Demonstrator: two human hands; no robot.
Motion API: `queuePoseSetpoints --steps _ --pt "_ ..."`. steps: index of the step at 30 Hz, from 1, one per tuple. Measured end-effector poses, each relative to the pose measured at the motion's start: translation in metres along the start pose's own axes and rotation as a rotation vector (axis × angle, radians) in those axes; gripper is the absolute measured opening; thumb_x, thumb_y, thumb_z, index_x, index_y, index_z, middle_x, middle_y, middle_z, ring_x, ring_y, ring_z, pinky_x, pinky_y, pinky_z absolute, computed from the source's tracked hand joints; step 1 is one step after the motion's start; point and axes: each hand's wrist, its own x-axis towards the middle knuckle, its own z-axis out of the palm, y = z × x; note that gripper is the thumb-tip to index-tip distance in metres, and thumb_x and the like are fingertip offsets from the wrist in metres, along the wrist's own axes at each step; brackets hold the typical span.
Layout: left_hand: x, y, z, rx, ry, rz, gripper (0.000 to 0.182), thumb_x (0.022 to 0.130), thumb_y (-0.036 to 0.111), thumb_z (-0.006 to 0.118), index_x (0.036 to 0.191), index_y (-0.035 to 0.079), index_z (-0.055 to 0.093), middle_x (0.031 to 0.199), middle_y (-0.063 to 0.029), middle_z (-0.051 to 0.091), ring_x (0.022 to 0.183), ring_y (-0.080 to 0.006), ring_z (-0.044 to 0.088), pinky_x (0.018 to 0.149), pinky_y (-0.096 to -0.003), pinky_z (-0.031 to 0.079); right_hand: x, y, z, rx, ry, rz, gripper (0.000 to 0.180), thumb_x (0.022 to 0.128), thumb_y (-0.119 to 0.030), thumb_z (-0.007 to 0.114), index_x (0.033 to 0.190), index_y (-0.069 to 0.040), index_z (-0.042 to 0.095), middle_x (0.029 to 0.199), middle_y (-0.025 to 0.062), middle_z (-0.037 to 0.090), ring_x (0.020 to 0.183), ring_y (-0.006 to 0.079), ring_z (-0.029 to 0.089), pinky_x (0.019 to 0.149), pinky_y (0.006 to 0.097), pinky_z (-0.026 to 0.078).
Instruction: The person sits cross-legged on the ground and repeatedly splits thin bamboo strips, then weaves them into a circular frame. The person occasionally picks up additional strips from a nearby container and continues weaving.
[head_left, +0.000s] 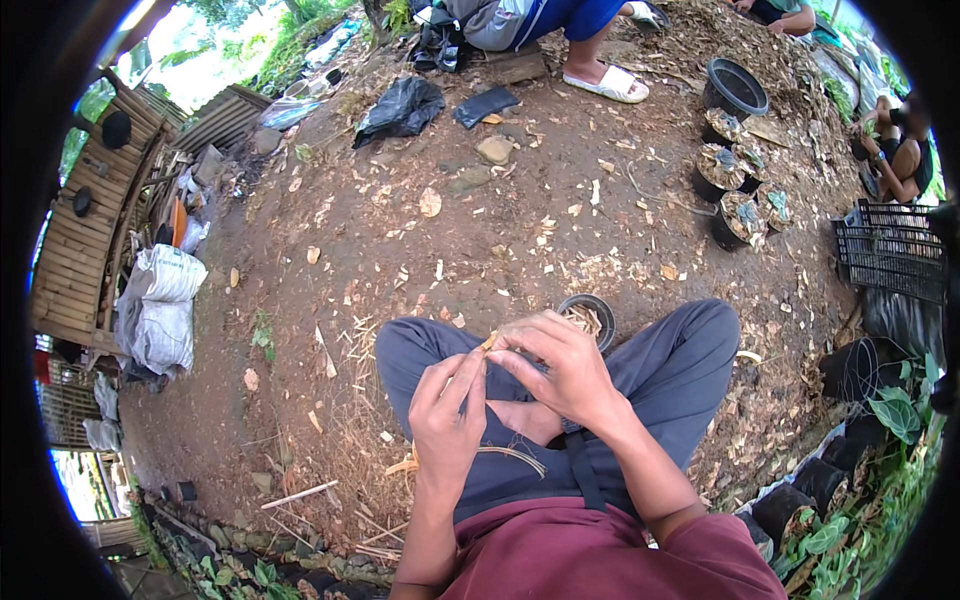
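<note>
My left hand (448, 397) and my right hand (559, 364) meet in front of my crossed legs, fingertips close together. Pinched between them is a small yellowish piece (490, 342), possibly wood or plant fibre; the fingers hide most of it. A thin bundle of pale strips (517, 454) lies over my lap, with one end behind my left wrist. Just beyond my right hand stands a round black plastic pot (608, 328) filled with short pale sticks (581, 318), partly covered by the hand. Orange-tan fibre (403, 466) shows beside my left forearm.
Wood chips litter the bare soil (300, 360). Potted plants (739, 214) and an upright black pot (737, 88) stand at right, near a black plastic crate (889, 247). White sacks (165, 307) lean at left. Other people sit ahead, one wearing a white sandal (611, 84).
</note>
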Motion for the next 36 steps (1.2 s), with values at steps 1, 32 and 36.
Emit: queuePoseSetpoints --steps 1,32,36 --pt "0.0 0.001 0.0 0.01 0.001 0.01 0.025 0.089 -0.004 0.077 0.114 -0.001 0.078 0.103 -0.0145 0.075 0.092 -0.0305 0.073 0.08 -0.0407 0.059 -0.001 0.0 0.0 -0.017 0.003 -0.009 0.02 0.088 -0.009 0.084 0.105 -0.002 0.075 0.102 0.0116 0.077 0.093 0.0298 0.073 0.08 0.0398 0.058" --pt "-0.001 0.016 0.01 -0.102 0.028 -0.028 0.02 0.088 -0.005 0.078 0.107 -0.004 0.076 0.098 -0.0159 0.076 0.088 -0.0309 0.075 0.078 -0.0388 0.06 -0.025 0.01 0.011 -0.096 0.126 -0.153 0.025 0.09 -0.007 0.083 0.107 -0.004 0.066 0.101 0.0101 0.071 0.083 0.0263 0.069 0.071 0.037 0.057" --pt "0.002 0.014 0.008 -0.107 0.024 -0.002 0.021 0.088 -0.006 0.077 0.109 -0.004 0.076 0.1 -0.0163 0.075 0.089 -0.0312 0.074 0.079 -0.0389 0.06 -0.026 0.009 0.011 -0.038 0.185 -0.099 0.028 0.088 -0.009 0.086 0.109 -0.004 0.068 0.105 0.0094 0.073 0.078 0.0206 0.069 0.062 0.032 0.056"
